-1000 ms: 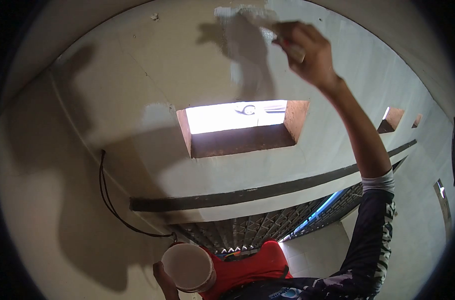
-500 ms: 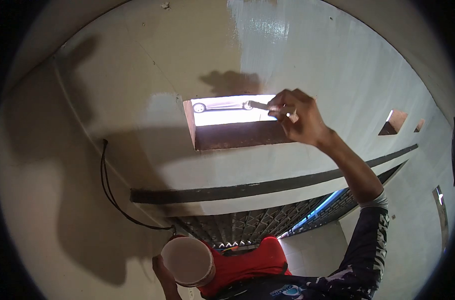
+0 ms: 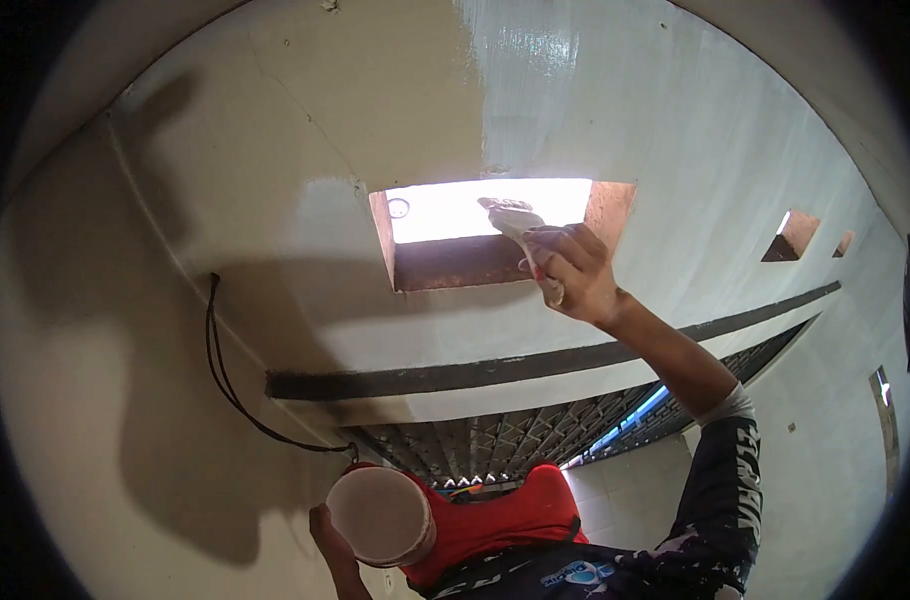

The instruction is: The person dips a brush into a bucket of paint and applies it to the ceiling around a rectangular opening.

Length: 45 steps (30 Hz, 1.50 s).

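Observation:
My right hand [image 3: 575, 268] is closed round the handle of a paintbrush [image 3: 515, 218], raised in front of the wall opening [image 3: 465, 262]. The brush's pale, paint-coated bristles point up and left. Low in view, my left hand [image 3: 327, 530] is at the left side of a white bucket [image 3: 380, 515], with its fingers mostly hidden by it. Pale paint coats the bucket's rim and inside. Above the opening, a wet white patch [image 3: 525, 80] shines on the beige wall [image 3: 375, 90].
Black cables [image 3: 220, 375] hang from the wall at left. A dark ledge [image 3: 425, 380] runs below the opening, above a metal lattice [image 3: 495, 445]. Smaller openings [image 3: 793, 235] are in the wall at right.
My right hand has moved slightly down and left, and the brush has turned from roughly level to tilted with its bristles up. My left hand and the bucket have barely shifted.

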{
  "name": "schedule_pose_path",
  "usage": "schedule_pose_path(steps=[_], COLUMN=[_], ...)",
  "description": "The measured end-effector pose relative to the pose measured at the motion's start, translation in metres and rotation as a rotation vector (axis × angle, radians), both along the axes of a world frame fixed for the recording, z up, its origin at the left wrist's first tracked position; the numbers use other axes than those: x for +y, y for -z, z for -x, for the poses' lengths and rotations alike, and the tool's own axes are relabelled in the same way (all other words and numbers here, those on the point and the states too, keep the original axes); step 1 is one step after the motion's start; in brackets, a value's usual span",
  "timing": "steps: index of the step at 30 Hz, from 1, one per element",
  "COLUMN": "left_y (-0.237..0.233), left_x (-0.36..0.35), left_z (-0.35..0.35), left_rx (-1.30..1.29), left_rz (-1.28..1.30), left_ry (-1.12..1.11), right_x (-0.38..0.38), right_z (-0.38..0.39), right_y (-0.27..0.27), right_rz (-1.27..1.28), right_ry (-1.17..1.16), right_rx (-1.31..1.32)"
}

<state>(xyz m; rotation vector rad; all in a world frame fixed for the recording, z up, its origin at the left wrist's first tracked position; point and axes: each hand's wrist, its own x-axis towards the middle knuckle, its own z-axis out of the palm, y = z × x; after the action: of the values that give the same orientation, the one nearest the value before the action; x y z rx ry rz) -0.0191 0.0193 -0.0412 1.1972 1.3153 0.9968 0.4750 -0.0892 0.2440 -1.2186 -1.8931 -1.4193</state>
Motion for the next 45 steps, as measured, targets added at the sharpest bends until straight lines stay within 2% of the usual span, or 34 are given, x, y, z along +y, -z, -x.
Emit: schedule_pose_path(steps=[1, 2, 5, 7, 10, 13, 15, 17, 20, 21, 23, 25, 27, 29, 31, 33, 35, 39, 41, 43, 45], left_y=[0.000, -0.004, -0.015, -0.011, 0.011, 0.004, -0.012, -0.014, -0.010, -0.011, -0.014, -0.017, -0.012, -0.004, 0.003, 0.001, -0.001, -0.002, -0.004, -0.006, -0.004], left_x=[0.000, -0.001, -0.004, -0.002, 0.006, 0.003, -0.003, -0.004, -0.002, -0.002, -0.004, -0.005, -0.004, -0.001, 0.003, 0.002, 0.002, 0.001, 0.000, -0.001, 0.001], left_z=[0.001, 0.000, -0.007, -0.009, 0.002, 0.000, -0.007, -0.009, -0.007, -0.009, -0.010, -0.011, -0.009, -0.004, -0.001, -0.003, -0.005, -0.005, -0.006, -0.005, -0.005], left_rx=[0.012, 0.013, 0.009, -0.021, 0.026, -0.041, -0.038, -0.031, -0.016, 0.005, 0.028, -0.012, -0.003, 0.010, -0.025, -0.009, 0.011, -0.003, -0.007, -0.063, -0.044], left_rz=[0.020, 0.017, 0.052, 0.004, -0.025, 0.010, 0.031, 0.055, 0.001, -0.013, -0.028, 0.007, 0.002, -0.007, 0.023, -0.008, -0.039, -0.020, -0.022, 0.000, -0.015], left_ry=[0.015, 0.014, -0.001, -0.043, -0.019, -0.022, -0.043, -0.062, -0.019, -0.015, -0.011, -0.032, -0.034, -0.035, -0.028, -0.022, -0.014, -0.038, -0.044, -0.023, -0.015], right_x=[-0.004, -0.007, -0.011, -0.002, -0.003, -0.006, -0.016, -0.022, -0.014, -0.015, -0.016, -0.013, -0.014, -0.019, -0.023, -0.020, -0.014, -0.015, -0.020, -0.026, -0.026], right_z=[0.004, 0.007, 0.007, -0.001, -0.021, -0.017, -0.005, 0.003, -0.008, -0.014, -0.022, -0.017, -0.007, 0.000, 0.002, 0.002, -0.007, -0.019, -0.007, -0.003, -0.003], right_y=[-0.002, -0.010, -0.036, -0.050, -0.020, -0.009, -0.019, -0.035, -0.059, -0.051, -0.030, -0.014, -0.011, -0.019, -0.034, -0.049, -0.059, -0.017, -0.015, -0.017, -0.029], right_rz=[0.056, 0.054, 0.016, -0.152, -0.088, -0.031, -0.005, -0.032, -0.179, -0.179, 0.010, 0.001, 0.018, 0.036, -0.016, -0.083, -0.159, 0.016, -0.014, 0.042, -0.026], right_ry=[0.009, 0.007, 0.039, 0.027, 0.027, -0.036, -0.039, -0.016, -0.027, -0.024, 0.044, 0.061, -0.013, -0.005, -0.037, 0.037, 0.014, 0.054, 0.031, 0.019, 0.003], right_rx=[0.118, 0.120, 0.065, -0.076, -0.058, -0.020, 0.132, 0.123, -0.072, -0.069, -0.002, 0.002, 0.143, 0.164, 0.078, 0.066, -0.065, 0.054, 0.083, 0.231, 0.175])
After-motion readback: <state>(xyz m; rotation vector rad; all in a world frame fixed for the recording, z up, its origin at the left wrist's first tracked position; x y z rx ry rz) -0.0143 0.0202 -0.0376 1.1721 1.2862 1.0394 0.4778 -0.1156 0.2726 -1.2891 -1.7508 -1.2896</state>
